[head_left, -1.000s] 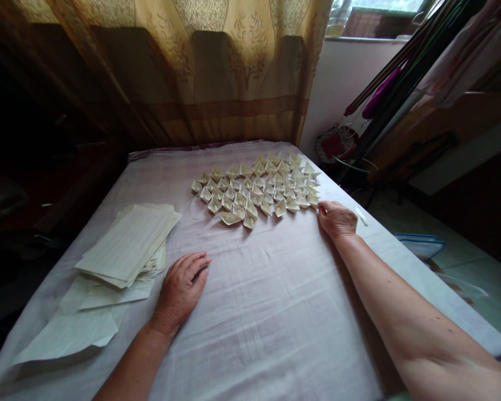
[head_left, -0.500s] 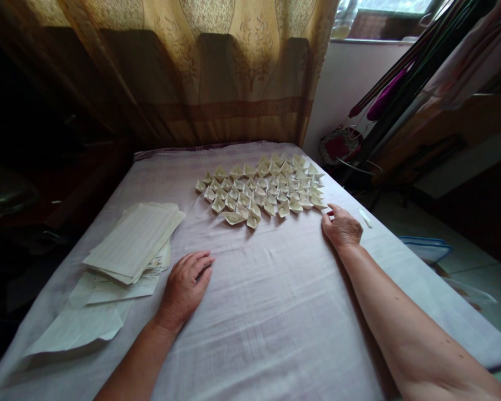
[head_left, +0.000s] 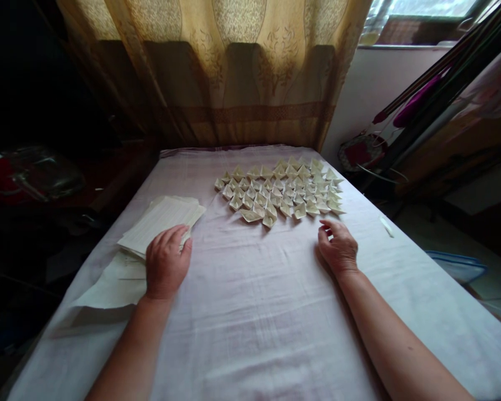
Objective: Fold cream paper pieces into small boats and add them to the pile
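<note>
On the left lies a stack of printed paper sheets [head_left: 154, 220]. My left hand [head_left: 167, 262] rests over its right-hand edge, fingers spread flat on top and thumb apart. The hand covers part of the stack, so I cannot see whether a sheet is pinched. Many small folded paper boats [head_left: 275, 195] stand close together in rows toward the far right. My right hand [head_left: 337, 245] is just in front of their near right edge, apart from them. Its fingers are loosely bent with a gap to the thumb, and nothing shows in them.
A pale cloth [head_left: 250, 323] covers the table. Loose sheets [head_left: 108, 287] stick out from under the stack. A small white strip [head_left: 387, 227] lies near the right edge. A patterned curtain [head_left: 242, 72] hangs behind; a blue-rimmed clear item [head_left: 457, 266] is beyond the right side.
My left hand has moved from the bare cloth onto the paper stack. My right hand has drawn back slightly from the boats. The view has shifted left.
</note>
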